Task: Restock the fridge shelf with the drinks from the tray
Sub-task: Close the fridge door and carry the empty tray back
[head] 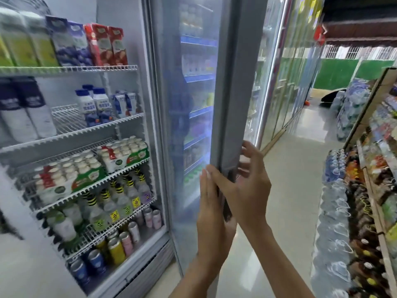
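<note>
At far left the tall white bottles were blurred and cut by the edge, and no tray was visible. The fridge shelf held packs of small bottles; cans stood lower down. Fog hid what was behind the glass door. The left hand lay flat, fingers straight, against the door's edge. The right hand curled around that edge, its fingertips partly hidden.
</note>
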